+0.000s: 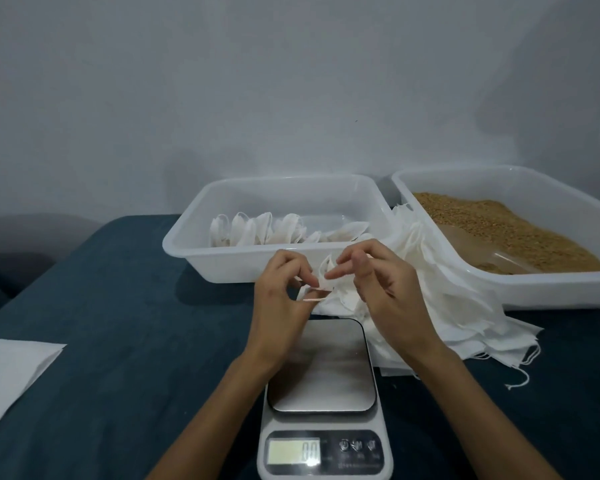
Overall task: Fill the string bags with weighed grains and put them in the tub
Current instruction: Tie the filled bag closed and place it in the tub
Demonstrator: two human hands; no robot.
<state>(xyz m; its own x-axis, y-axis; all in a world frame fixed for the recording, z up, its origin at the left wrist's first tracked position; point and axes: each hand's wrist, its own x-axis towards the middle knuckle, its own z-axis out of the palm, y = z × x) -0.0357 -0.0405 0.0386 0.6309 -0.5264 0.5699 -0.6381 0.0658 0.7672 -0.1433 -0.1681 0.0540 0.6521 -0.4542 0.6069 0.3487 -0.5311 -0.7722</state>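
String bag [329, 289] pinched between both hands above scale [321, 368].

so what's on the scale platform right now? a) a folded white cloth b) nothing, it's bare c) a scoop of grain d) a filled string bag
B: the steel platform of the scale is bare and its display reads zero, while the left hand and right hand hold a string bag up above its far edge, not resting on it.
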